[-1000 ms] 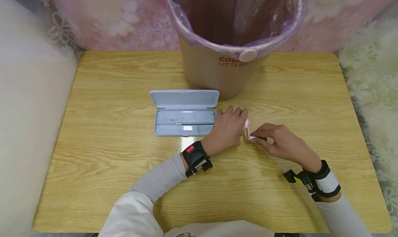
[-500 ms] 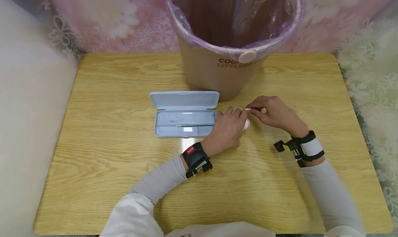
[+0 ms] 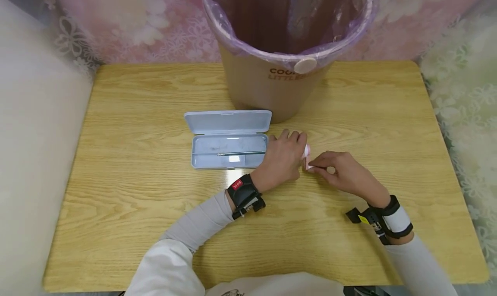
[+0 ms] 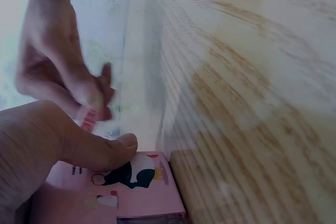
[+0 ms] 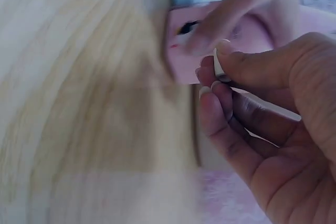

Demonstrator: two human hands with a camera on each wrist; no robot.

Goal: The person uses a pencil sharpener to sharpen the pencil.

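My left hand [image 3: 283, 158] holds a pink crank pencil sharpener [image 4: 149, 200] on the table, its thumb lying across the panda print in the left wrist view. The hand covers most of the sharpener in the head view. On the sharpener's right side, my right hand [image 3: 345, 173] pinches the small white knob [image 5: 219, 67] of the pink crank handle [image 3: 305, 162] between thumb and fingers. A dark green pencil [image 3: 240, 153] lies level over the open light blue pencil case [image 3: 207, 146]. Its right end disappears behind my left hand, so the contact with the sharpener is hidden.
A tall beige bin [image 3: 260, 82] with a purple liner [image 3: 248, 50] stands behind the pencil case. The case's raised lid [image 3: 229, 122] is close to the bin's base. Wood-grained table [image 3: 147, 201] extends around both hands; a patterned wall covering [image 3: 155, 28] rises behind.
My right hand swings up and away with the crank knob, then back down toward me, turning the handle. My left hand, the pencil and the case stay almost in place.
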